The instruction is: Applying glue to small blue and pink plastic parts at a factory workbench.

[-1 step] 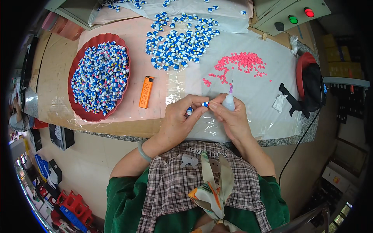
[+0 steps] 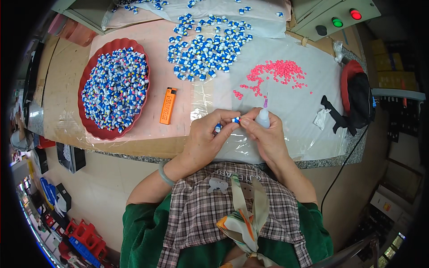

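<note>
Close to the table's near edge, my left hand [image 2: 203, 137] pinches a small blue-and-white figure [image 2: 235, 119] between thumb and forefinger. A second blue-and-white figure [image 2: 218, 127] is tucked among its fingers. My right hand [image 2: 273, 139] holds a translucent needle-tip squeeze bottle [image 2: 262, 119] upright, its purple-based needle pointing away from me. The right thumb and fingertip meet at the figure's right side, where a speck of pink shows. Beyond the bottle lies a scattered heap of small pink pieces [image 2: 283, 69]. Many more blue-and-white figures [image 2: 205, 49] are spread farther left.
On the left stands a red scalloped tray [image 2: 83, 91] heaped with figures bearing pink bits. An orange lighter [image 2: 168, 106] lies beside it. To the right are crumpled white tissue [image 2: 321, 119], a black strap [image 2: 334, 117] and a black cloth [image 2: 360, 100]. A lit control box [image 2: 328, 20] stands behind.
</note>
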`<state>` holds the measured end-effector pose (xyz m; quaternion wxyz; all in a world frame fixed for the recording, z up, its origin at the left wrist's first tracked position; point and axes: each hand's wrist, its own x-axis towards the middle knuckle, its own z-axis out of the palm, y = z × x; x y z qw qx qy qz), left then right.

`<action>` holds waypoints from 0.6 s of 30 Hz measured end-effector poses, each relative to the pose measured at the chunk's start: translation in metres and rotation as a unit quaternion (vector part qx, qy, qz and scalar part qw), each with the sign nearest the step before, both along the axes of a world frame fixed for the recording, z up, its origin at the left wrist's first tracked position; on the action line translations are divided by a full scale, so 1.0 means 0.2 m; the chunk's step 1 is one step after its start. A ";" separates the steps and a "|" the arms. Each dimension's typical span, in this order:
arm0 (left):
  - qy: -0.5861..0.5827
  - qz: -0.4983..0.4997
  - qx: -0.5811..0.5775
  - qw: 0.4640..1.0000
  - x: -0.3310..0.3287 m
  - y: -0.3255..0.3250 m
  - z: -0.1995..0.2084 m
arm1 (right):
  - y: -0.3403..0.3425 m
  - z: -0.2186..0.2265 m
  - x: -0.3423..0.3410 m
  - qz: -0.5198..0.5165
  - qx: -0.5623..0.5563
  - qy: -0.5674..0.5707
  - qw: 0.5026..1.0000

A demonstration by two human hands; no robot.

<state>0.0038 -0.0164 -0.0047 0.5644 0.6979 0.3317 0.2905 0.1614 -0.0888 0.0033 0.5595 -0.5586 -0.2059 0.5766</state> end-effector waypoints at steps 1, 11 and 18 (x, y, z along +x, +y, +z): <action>0.001 0.000 0.001 1.000 0.00 0.00 0.01 | 0.00 0.00 -0.01 -0.014 0.011 -0.016 1.000; -0.031 -0.020 0.198 0.979 -0.01 0.01 -0.03 | 0.00 -0.02 -0.02 -0.021 0.029 -0.022 0.999; -0.244 -0.034 -0.419 0.874 -0.01 0.07 0.05 | 0.02 0.02 -0.01 -0.029 0.054 -0.028 0.998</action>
